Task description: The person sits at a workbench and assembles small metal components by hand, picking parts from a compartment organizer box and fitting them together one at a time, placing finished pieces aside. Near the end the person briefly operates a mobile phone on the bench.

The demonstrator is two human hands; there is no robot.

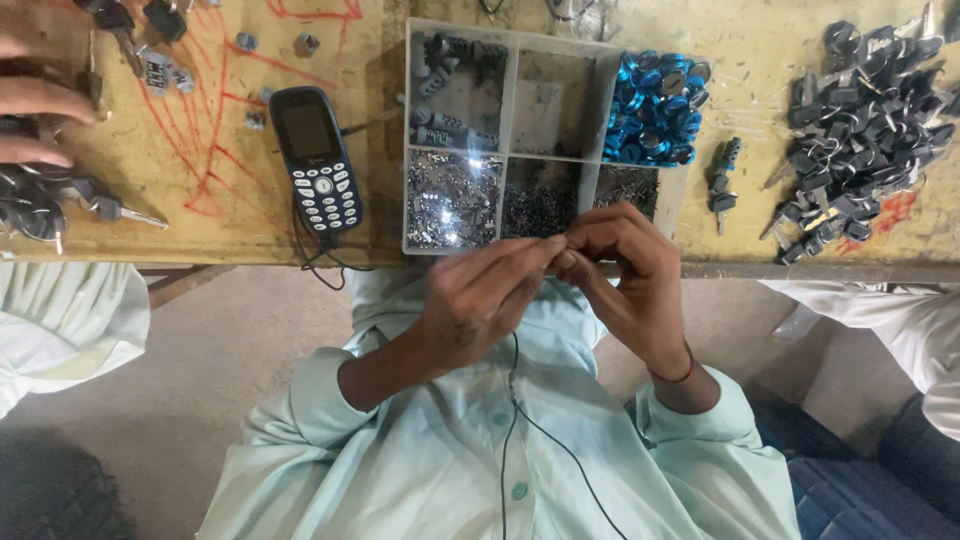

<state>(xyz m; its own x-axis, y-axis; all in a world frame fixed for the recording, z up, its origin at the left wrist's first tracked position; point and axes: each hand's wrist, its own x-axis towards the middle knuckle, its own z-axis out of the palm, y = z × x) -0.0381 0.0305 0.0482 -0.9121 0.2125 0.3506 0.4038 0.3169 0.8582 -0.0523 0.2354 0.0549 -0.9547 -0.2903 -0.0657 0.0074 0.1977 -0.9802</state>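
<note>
our pale green shirt (450, 450) sits closest. left hand (480, 300) and right hand (630, 280) meet fingertip to fingertip, pinching a tiny part (562, 243), too small to identify, just over the clear compartment tray (510, 90) at the bench edge, so refills stay within easy reach.

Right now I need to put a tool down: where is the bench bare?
Bare: between the phone and the keys at left; between the tray and the right key pile, around a lone lock. Crowded: both key piles.

Phone (316, 160) left of compartment tray (510, 100)
</note>
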